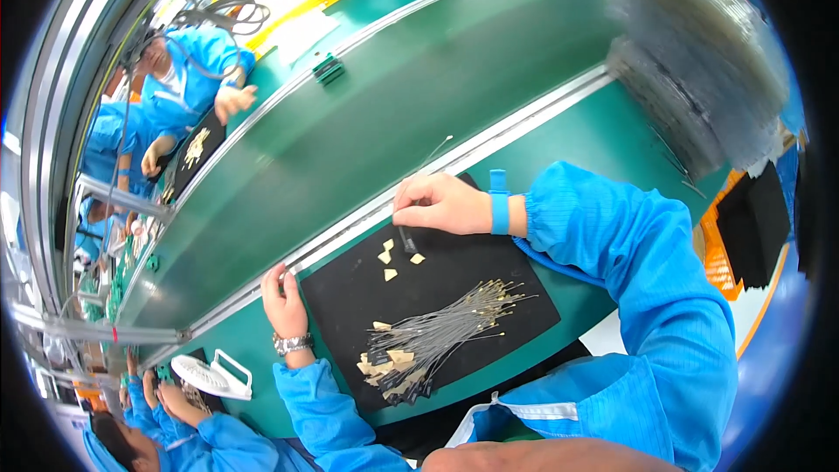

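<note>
My right hand (pixel 444 204), centre, pinches one thin cable (pixel 408 242). My left hand (pixel 283 302), left of centre, well apart: can't tell whether it grips. One black mat (pixel 341 287), lower centre: four loose cream pieces (pixel 384 257); below, one cable heap (pixel 454 322), too tangled to count.

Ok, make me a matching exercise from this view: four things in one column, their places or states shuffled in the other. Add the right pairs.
Column one
1. right hand
2. bundle of cables
3. blue strap
4. metal-banded watch

Column two
A. around the left wrist
B. pinching a thin cable with a black end
C. around the right wrist
D. lying spread on the black mat

Right pairs: 1-B, 2-D, 3-C, 4-A
</note>
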`<state>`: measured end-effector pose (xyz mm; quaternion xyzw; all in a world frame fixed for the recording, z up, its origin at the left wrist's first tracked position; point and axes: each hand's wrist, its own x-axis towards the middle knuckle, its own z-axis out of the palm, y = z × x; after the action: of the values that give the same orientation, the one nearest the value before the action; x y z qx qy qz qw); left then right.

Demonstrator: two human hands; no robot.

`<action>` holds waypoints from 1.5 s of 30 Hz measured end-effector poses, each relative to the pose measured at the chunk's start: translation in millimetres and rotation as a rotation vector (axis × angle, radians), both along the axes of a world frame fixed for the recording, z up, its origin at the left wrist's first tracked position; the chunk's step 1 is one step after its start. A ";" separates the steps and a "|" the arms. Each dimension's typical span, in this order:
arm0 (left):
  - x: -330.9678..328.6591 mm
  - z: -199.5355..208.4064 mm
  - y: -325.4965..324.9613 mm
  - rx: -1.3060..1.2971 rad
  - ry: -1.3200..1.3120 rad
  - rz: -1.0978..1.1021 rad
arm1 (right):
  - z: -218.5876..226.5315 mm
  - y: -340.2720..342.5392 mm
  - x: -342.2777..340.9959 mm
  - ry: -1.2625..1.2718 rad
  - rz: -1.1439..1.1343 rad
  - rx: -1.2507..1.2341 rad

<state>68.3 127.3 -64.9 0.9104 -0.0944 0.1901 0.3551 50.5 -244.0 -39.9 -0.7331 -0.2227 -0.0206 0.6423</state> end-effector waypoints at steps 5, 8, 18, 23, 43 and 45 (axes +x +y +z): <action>0.1 -2.9 -6.3 0.092 -0.081 -0.046 | 1.8 -4.4 -2.2 0.030 -0.032 0.009; -2.8 1.9 -10.6 0.005 -0.030 -0.029 | 4.4 -4.9 -2.1 0.089 0.011 0.063; -9.3 5.7 -9.9 -0.075 0.014 -0.010 | 10.0 -2.5 -5.4 0.162 0.066 0.162; -10.3 6.7 -8.7 -0.066 0.006 -0.017 | 9.8 -0.4 -5.7 0.174 0.066 0.161; 96.5 16.7 116.5 0.305 0.048 0.547 | 14.9 4.2 -0.8 0.135 0.057 0.102; 120.5 21.0 124.7 0.527 0.241 0.794 | 12.7 -4.0 -3.6 0.129 0.023 0.067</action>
<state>188.8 252.0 -43.9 0.9505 0.2568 0.1736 0.0210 46.9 -248.0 -27.2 -0.7083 -0.1883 0.0266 0.6798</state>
